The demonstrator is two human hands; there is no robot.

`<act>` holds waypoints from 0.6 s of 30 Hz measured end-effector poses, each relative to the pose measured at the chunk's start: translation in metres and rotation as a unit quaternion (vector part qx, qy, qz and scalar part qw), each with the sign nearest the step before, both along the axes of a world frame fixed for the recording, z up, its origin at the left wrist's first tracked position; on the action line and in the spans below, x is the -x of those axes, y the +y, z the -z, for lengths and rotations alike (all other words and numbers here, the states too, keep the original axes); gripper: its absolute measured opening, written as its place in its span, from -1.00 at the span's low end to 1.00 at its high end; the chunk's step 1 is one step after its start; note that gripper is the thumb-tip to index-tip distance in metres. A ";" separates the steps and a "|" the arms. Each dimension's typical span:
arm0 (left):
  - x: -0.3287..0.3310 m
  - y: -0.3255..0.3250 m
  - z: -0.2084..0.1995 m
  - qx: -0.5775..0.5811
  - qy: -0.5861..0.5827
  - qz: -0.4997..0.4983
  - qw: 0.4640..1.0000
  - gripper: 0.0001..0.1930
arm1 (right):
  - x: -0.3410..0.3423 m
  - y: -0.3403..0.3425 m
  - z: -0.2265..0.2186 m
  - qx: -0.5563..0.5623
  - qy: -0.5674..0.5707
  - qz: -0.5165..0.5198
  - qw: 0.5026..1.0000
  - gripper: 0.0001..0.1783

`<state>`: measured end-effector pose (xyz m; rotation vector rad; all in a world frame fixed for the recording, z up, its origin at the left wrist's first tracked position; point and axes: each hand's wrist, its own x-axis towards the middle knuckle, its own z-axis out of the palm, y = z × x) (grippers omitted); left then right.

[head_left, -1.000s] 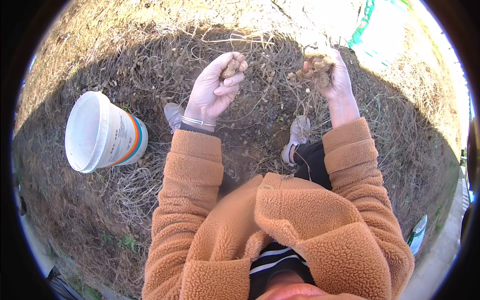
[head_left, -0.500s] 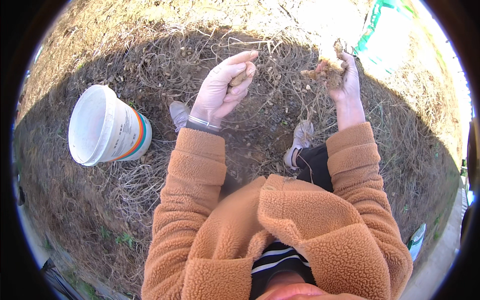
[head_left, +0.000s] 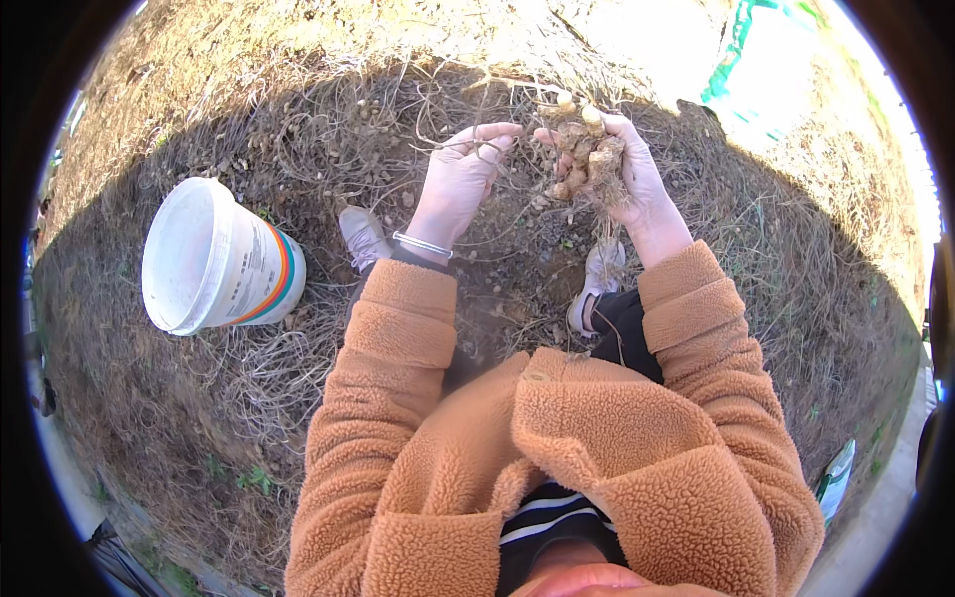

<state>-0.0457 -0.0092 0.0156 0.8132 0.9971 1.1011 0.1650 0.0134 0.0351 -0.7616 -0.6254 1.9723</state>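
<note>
A knobby, tan ginger root (head_left: 587, 159) with pale round stubs and fine rootlets rests in my right hand (head_left: 642, 189), whose fingers close around it. Just left of the clump is my left hand (head_left: 460, 184), thumb and fingers drawn together in a pinch. Whatever lies between those fingertips is hidden; thin dry stems (head_left: 438, 129) cross near them, and I cannot tell whether they are held. Dry, tangled stalks and soil lie below both hands.
A white bucket (head_left: 254, 269) with coloured stripes stands tilted in view at the left. My shoes (head_left: 364, 239) are planted on the soil. Upper right, a white-and-green sack (head_left: 731, 60) lies in sunlight. Another green-and-white packet (head_left: 836, 483) sits at lower right.
My right hand has moved left with the ginger root, turning it so more knobs show. The brown piece seen in my left hand earlier no longer shows.
</note>
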 end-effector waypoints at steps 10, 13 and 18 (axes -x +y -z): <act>0.004 0.013 0.036 -0.124 0.269 -0.140 0.945 -0.80 | 0.029 -0.030 -0.007 0.083 -0.012 -0.129 0.988 -0.64; 0.011 0.027 0.054 -0.138 0.318 -0.100 0.933 -0.81 | 0.031 -0.040 -0.010 0.111 -0.008 -0.188 0.976 -0.61; 0.024 0.037 0.084 -0.251 0.449 -0.025 0.857 -0.82 | 0.030 -0.055 -0.012 0.095 0.066 -0.248 0.962 -0.40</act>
